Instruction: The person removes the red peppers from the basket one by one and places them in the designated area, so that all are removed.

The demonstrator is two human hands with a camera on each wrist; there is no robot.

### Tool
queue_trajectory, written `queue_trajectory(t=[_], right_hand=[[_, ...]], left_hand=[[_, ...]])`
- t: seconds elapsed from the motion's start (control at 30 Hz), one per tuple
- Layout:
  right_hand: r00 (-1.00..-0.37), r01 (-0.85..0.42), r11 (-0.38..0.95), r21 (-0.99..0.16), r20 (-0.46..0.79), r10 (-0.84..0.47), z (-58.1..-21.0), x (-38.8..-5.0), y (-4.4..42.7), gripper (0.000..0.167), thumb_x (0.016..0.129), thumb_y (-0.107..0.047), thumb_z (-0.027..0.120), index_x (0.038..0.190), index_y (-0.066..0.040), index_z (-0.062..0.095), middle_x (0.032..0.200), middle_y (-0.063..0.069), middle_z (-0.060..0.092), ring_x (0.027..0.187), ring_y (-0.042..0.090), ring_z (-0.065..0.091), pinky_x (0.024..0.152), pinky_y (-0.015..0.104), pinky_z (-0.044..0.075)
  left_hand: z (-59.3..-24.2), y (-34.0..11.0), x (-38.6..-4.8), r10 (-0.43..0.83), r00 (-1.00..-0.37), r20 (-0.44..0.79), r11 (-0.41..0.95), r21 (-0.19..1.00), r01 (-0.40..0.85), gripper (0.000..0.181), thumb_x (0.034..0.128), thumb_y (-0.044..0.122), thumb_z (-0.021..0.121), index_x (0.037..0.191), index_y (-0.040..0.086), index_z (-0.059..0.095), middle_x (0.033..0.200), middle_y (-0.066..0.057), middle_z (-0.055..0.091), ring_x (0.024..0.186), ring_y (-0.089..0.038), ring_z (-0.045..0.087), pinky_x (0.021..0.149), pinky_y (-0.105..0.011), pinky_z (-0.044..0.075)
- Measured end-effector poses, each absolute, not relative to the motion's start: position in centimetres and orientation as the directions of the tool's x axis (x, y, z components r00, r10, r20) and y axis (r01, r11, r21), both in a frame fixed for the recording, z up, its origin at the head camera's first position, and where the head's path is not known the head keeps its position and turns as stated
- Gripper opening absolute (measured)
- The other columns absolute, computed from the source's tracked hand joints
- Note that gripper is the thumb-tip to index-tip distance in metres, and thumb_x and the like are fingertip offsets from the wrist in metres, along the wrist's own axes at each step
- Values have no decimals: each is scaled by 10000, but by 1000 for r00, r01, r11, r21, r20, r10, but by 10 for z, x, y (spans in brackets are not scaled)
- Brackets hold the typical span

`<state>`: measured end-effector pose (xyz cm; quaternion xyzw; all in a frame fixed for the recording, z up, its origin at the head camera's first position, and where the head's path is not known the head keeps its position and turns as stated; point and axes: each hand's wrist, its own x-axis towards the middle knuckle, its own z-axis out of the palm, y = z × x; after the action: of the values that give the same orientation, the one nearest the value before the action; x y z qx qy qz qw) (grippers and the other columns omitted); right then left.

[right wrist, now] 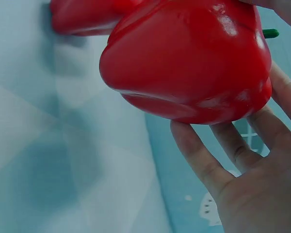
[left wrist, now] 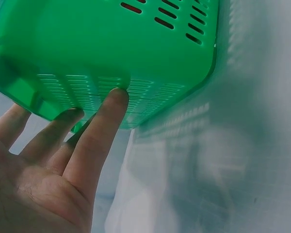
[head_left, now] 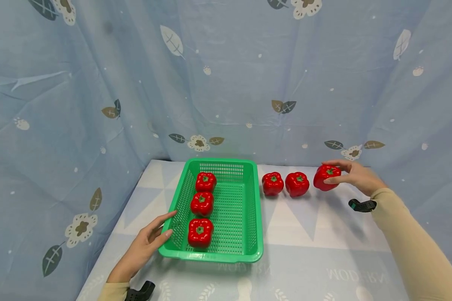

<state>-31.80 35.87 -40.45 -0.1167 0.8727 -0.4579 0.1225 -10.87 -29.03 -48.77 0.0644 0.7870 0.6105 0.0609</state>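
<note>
A green basket [head_left: 231, 256] holds three red bell peppers in a column along its left side, the nearest pepper [head_left: 200, 233] at the front. My left hand [head_left: 139, 249] touches the basket's left wall with relaxed, spread fingers; in the left wrist view the fingertips of this hand [left wrist: 53, 170] rest against the green side [left wrist: 87, 43]. At the right, my right hand [head_left: 358, 175] grips a red pepper [head_left: 325, 179] between thumb and fingers. The right wrist view shows that pepper [right wrist: 184, 63] tilted above the table, with the fingers of my hand [right wrist: 257, 179] around it.
Two more red peppers, one [head_left: 273, 184] beside the basket's right rim and one [head_left: 297, 184] next to it, stand on the patterned tabletop [head_left: 297, 267]. A blue patterned curtain [head_left: 248, 83] hangs behind and at the left of the table.
</note>
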Motion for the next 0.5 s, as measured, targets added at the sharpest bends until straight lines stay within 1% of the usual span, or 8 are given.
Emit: queue_trajectory(t=[0.07,0.1,0.2,0.3,0.37,0.4,0.43,0.5], right_hand=[[-945,-84,550,-831,-109,-309,-411,-319,359,695,1016,-294,813,1619,-122,514,1545,172,484,1362,319,432,991,434,539],[-947,-77,549,-833,-111,-301,-415,-320,358,694,1014,-292,814,1615,-118,515,1544,175,485,1361,324,431,1002,455,539],[-950,-61,535,-843,-115,-289,-424,-322,357,730,1007,-278,817,1627,-74,490,1560,214,466,1389,379,404,1057,567,506],[-953,-36,528,-848,-130,-274,-432,-324,356,773,995,-283,828,1639,-57,468,1569,242,453,1416,425,383,1116,676,433],[-951,-24,525,-851,-142,-273,-436,-324,355,801,989,-289,832,1650,-49,451,1568,258,448,1423,446,383,1127,705,415],[-951,-21,525,-851,-145,-273,-438,-324,355,808,989,-290,833,1656,-49,446,1560,263,453,1417,448,390,1124,706,420],[-951,-22,524,-851,-144,-274,-440,-324,355,806,988,-287,833,1656,-48,449,1558,264,459,1412,445,397,1118,702,428],[-951,-26,523,-852,-141,-277,-444,-326,355,795,987,-279,834,1651,-49,461,1560,261,465,1405,436,405,1101,682,456]], left_hand=[[-488,-290,-108,171,-985,-18,252,967,26,563,1149,201,616,1685,202,445,1757,-101,310,1550,-480,391,1055,-248,502],[-488,-290,-108,170,-985,-19,256,966,26,562,1149,204,616,1685,209,446,1757,-97,312,1552,-478,389,1067,-266,500],[-487,-289,-108,162,-987,-18,274,961,28,556,1150,216,616,1682,226,453,1755,-89,318,1555,-476,384,1103,-326,489],[-488,-289,-108,157,-987,-19,273,962,25,552,1149,222,618,1678,240,460,1753,-85,324,1559,-471,380,1101,-307,485],[-488,-289,-108,159,-987,-17,268,963,27,551,1151,220,616,1678,237,459,1753,-83,324,1561,-469,376,1082,-267,485],[-488,-289,-107,158,-987,-15,269,963,29,549,1151,220,616,1677,239,461,1751,-79,329,1563,-465,375,1092,-279,484],[-488,-289,-108,157,-988,-12,272,962,31,547,1151,222,615,1676,239,463,1749,-78,332,1563,-466,375,1108,-310,484],[-488,-288,-107,153,-988,-5,284,958,40,545,1151,226,615,1675,238,464,1748,-76,337,1569,-466,362,1165,-430,470]])
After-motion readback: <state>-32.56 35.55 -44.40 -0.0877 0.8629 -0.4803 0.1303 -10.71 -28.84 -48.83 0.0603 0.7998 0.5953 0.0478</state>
